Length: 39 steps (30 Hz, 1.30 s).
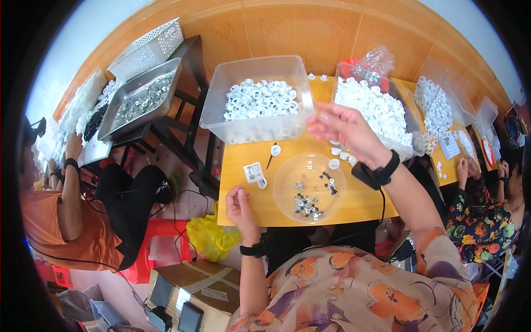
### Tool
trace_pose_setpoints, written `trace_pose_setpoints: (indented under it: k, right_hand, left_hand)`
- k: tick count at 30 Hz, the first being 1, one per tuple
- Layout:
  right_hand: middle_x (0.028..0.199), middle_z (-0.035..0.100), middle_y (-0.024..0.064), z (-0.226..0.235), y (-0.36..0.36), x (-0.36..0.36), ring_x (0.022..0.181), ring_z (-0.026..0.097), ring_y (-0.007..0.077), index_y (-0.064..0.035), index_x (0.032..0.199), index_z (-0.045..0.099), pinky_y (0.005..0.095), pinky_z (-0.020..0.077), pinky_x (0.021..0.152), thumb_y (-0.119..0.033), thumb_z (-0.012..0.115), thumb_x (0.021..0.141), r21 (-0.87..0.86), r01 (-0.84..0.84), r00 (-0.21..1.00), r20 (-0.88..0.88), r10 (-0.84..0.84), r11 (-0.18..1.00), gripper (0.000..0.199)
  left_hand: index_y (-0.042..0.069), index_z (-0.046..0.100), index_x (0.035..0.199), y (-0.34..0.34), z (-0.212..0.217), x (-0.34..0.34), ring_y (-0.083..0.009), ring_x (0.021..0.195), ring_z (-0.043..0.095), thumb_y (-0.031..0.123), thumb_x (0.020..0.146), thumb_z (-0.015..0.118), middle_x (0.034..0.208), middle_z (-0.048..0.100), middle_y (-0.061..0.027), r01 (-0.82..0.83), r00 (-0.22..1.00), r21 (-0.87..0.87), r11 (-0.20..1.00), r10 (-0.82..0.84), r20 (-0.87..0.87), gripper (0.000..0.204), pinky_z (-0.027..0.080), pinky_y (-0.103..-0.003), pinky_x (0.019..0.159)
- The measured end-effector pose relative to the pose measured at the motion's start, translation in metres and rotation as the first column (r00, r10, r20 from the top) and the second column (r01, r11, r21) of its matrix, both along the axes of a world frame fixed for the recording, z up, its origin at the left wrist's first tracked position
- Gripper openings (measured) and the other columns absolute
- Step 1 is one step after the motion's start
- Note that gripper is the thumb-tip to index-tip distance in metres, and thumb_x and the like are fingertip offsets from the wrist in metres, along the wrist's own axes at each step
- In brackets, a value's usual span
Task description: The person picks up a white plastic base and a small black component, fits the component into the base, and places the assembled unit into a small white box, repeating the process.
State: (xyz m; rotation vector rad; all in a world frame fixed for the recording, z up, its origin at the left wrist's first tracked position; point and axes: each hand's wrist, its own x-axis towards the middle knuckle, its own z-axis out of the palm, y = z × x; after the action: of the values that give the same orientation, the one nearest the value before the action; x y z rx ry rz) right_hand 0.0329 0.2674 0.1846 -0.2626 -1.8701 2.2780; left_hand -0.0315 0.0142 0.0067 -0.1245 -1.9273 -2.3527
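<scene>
A crowded workroom with wood-panelled walls; a yellow table [354,207] holds the work. A clear dish [310,188] near its front edge serves as landmark, with small dark metal bits [306,203] scattered in it. Behind the dish stand two tubs [254,99] piled with white rings [260,99], so most of the work looks undone. The right hand [345,128] hangs raised behind the dish, fingers spread and empty. The left hand [239,203], left of the dish at the table's front edge, is curled; whether it pinches a piece, I cannot tell. Bare tabletop around the dish leaves some room.
</scene>
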Motion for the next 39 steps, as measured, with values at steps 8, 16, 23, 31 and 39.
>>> trace_pose_setpoints:
  k: [8,16,23,31,39]
  right_hand:
    - [0.080,0.064,0.0030,-0.046,0.001,0.047,0.065,0.056,0.0065,-0.0007,0.104,0.063,0.0198,0.0454,0.059,-0.020,0.058,0.093,0.179,0.053,0.976,0.198,-0.089,0.982,0.022]
    - [0.059,0.048,-0.0044,-0.134,0.037,0.149,0.051,0.043,0.0037,-0.0046,0.080,0.060,0.0194,0.0336,0.047,-0.022,0.057,0.094,0.177,0.515,0.776,0.318,-0.544,0.839,0.023]
    - [0.062,0.048,-0.0060,-0.183,0.032,0.155,0.056,0.040,0.0016,-0.0048,0.076,0.057,0.0181,0.0320,0.051,-0.015,0.060,0.092,0.425,0.639,0.703,0.015,-0.711,0.641,0.019]
    - [0.065,0.045,-0.0060,-0.191,0.034,0.156,0.060,0.038,0.0021,-0.0025,0.075,0.054,0.0185,0.0316,0.054,-0.012,0.059,0.092,0.547,0.601,0.734,-0.091,-0.673,0.582,0.020]
    - [0.065,0.041,-0.0062,-0.188,0.034,0.154,0.060,0.035,0.0023,-0.0030,0.072,0.048,0.0194,0.0290,0.053,-0.011,0.059,0.092,0.584,0.578,0.757,-0.124,-0.641,0.570,0.024]
  left_hand:
    - [-0.002,0.059,0.100,0.002,-0.007,0.000,-0.0089,0.083,0.054,0.006,0.093,0.055,0.094,0.057,-0.0023,0.024,0.998,-0.018,1.000,-0.025,-0.055,0.011,0.045,-0.022,0.076]
    - [-0.003,0.059,0.097,0.008,0.003,0.002,-0.0110,0.082,0.054,0.004,0.092,0.055,0.095,0.054,-0.0053,0.017,0.987,-0.251,0.968,-0.056,-0.150,0.009,0.044,-0.023,0.075]
    - [-0.002,0.058,0.105,0.004,-0.008,-0.003,-0.0145,0.088,0.055,-0.003,0.087,0.050,0.097,0.057,-0.0065,0.007,0.979,-0.260,0.965,-0.060,-0.194,0.019,0.045,-0.025,0.080]
    - [0.000,0.054,0.082,0.009,0.001,-0.001,-0.0179,0.090,0.056,-0.002,0.079,0.064,0.099,0.058,-0.0104,-0.026,0.969,-0.373,0.928,-0.068,-0.236,0.010,0.045,-0.026,0.082]
    - [0.002,0.057,0.077,0.010,0.001,-0.003,-0.0266,0.087,0.055,0.006,0.075,0.071,0.085,0.061,-0.0100,-0.315,0.838,-0.527,0.789,-0.029,-0.545,0.014,0.043,-0.036,0.079]
